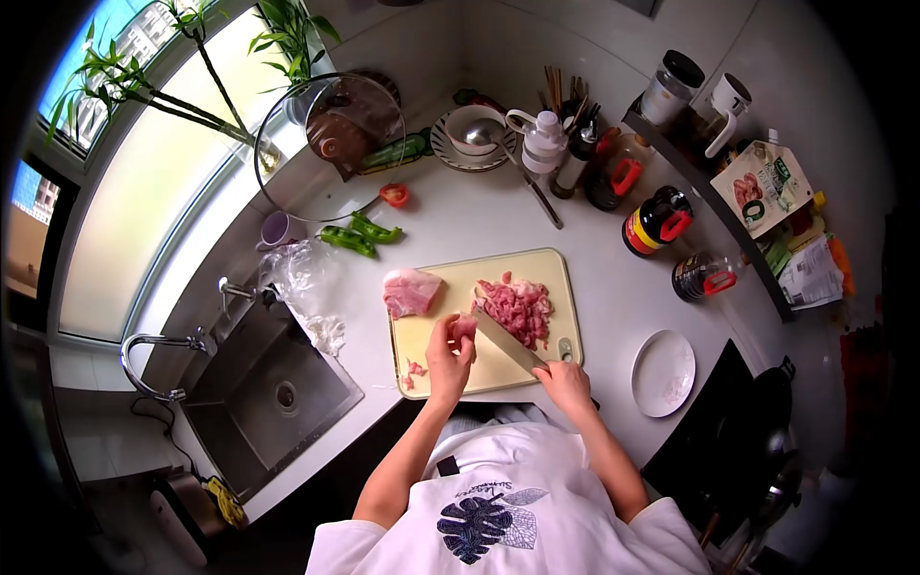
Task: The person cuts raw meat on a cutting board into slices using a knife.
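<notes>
My right hand (565, 383) grips a kitchen knife (508, 345), its blade pointing up and left across the cutting board (436, 264). With fingers curled, my left hand (450, 362) pinches a small piece of raw meat (464, 327) beside the blade's tip. A pile of sliced meat (517, 309) lies just beyond the knife on the right half of the board. At the upper left of the board sits a larger block of raw meat (412, 291). Small meat scraps (414, 372) lie near the board's lower left corner.
Left of the board are a plastic bag (302, 278) and the sink (278, 402). Green peppers (359, 235) and a cut tomato (394, 195) lie behind it. A white plate (663, 374), sauce bottles (656, 220) and a black stove (704, 422) are to the right.
</notes>
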`<state>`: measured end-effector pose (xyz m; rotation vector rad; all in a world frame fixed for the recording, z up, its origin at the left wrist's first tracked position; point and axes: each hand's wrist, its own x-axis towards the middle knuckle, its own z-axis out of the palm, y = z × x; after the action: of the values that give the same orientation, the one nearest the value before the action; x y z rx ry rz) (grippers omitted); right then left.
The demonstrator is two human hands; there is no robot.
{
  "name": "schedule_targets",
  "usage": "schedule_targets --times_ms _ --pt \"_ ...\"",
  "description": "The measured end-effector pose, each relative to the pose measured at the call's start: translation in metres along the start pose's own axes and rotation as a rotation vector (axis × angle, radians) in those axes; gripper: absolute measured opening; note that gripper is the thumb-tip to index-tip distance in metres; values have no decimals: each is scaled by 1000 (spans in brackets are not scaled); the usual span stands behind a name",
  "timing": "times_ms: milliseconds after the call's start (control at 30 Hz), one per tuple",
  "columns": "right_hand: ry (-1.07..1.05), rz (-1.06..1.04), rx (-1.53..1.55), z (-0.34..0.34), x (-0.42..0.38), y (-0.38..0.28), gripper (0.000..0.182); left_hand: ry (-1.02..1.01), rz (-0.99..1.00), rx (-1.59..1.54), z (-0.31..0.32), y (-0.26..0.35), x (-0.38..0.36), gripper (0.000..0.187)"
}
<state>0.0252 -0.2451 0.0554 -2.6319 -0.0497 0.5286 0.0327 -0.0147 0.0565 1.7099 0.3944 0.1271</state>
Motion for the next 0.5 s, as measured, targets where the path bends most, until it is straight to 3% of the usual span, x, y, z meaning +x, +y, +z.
schedule_targets --times_ms 67,200,267,333,400,467,500 --pt "10 -5 6 2 2 0 30 31 20 -34 1 -8 3 42" --pt "28 -47 3 1 2 2 31 38 -156 -33 -5 -45 -14 48" --pt "26 -47 11 0 1 1 31 16 -224 235 -17 -57 -32 48" --pt "41 -50 -4 0 -1 -2 33 58 -203 231 -23 -52 -40 44" --pt "48 -60 -10 -4 -3 -6 33 48 248 592 -27 -50 -41 37" --pt "56 -71 -18 -9 -6 -12 34 -26 298 650 -21 -32 -29 35" --pt "86 -95 3 -11 -7 -15 34 -102 435 739 -18 -28 -22 38"
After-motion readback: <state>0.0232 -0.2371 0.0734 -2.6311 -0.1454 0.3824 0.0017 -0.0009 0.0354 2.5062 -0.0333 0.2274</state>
